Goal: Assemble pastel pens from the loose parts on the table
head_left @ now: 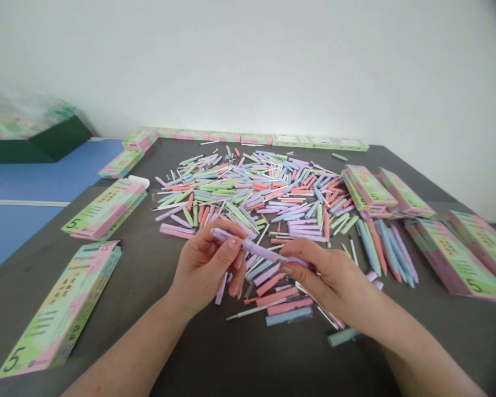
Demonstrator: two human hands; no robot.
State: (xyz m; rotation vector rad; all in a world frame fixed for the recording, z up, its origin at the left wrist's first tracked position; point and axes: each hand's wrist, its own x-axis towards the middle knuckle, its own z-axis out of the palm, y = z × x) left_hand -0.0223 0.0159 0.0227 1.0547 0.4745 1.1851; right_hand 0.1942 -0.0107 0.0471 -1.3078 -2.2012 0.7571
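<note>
My left hand (215, 259) is closed round a lilac pen barrel (262, 252), its clear end sticking out past the thumb. In my right hand (328, 273), thumb and forefinger pinch a second lilac pen piece (300, 261), lined up with the barrel. A thin pale stretch shows where the two pieces meet; whether they are joined I cannot tell. Beneath both hands spreads a heap of pen parts (231, 184) in lilac, blue, green and coral, with white refills among them. A blue pen piece (287, 316) lies nearest to me.
Printed pen boxes (60, 309) lie at the left, with more boxes (458, 256) at the right. A row of boxes (256, 139) lines the dark table's (215, 353) back edge. Several pens (386, 251) lie side by side at the right. A dark green bin (45, 140) stands far left.
</note>
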